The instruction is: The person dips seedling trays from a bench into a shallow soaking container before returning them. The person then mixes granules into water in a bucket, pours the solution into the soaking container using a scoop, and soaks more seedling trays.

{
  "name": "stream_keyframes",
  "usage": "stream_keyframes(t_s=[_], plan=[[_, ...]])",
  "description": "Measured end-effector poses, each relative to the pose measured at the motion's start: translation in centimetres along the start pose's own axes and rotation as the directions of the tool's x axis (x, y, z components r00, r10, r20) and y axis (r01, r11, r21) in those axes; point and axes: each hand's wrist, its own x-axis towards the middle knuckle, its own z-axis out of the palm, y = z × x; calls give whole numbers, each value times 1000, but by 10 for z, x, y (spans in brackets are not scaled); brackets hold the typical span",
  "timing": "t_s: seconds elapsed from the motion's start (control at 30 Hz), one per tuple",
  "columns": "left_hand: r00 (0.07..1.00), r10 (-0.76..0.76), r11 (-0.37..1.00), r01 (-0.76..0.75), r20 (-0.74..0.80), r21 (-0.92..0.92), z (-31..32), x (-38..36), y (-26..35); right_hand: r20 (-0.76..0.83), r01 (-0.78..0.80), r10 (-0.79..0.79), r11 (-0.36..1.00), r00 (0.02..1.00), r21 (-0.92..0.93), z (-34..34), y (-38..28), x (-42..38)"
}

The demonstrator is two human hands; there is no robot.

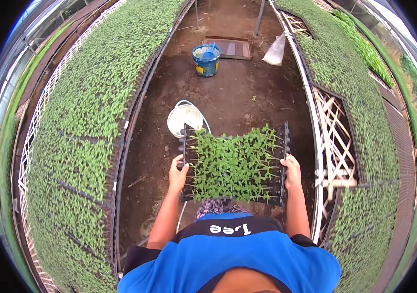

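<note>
A black seedling tray (283, 146) full of small green seedlings (233, 166) is held level in front of my body, above the dirt path. My left hand (178, 173) grips its left edge, with the thumb on top and the fingers underneath. On the opposite edge my right hand (291, 171) is closed in the same way. The undersides of the fingers are hidden by the tray. Just beyond the tray's far left corner stands a white bucket (176, 119) on the ground, partly covered by the tray.
Long benches of seedling trays flank the path, the left bench (81, 122) and the right bench (335, 63). A gap shows white lattice (335, 132) on the right. Ahead are a blue bucket (206, 68) with a scoop, a framed panel (238, 49) and a white bag (275, 51).
</note>
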Motion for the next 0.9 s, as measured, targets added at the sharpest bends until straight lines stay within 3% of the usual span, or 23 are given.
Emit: stream_keyframes(t_s=[0.23,0.27,0.4,0.5,0.6,0.9], plan=[[997,11,994,-18,-72,-106,51,161,51,53,18,-20,999,998,28,53,-69,181],[998,25,996,-30,-63,-78,59,184,53,116,83,-93,993,989,81,56,-74,208],[992,126,992,-126,-21,-20,95,289,74,39,97,-100,992,994,76,79,-111,286],[995,93,995,-91,46,-46,133,364,99,-45,104,-103,994,994,22,82,-140,349],[993,45,985,-26,110,-168,171,423,127,-80,205,-201,977,976,49,86,-159,415],[993,101,980,-88,67,-177,302,656,112,-15,207,-207,972,978,109,99,-166,684]])
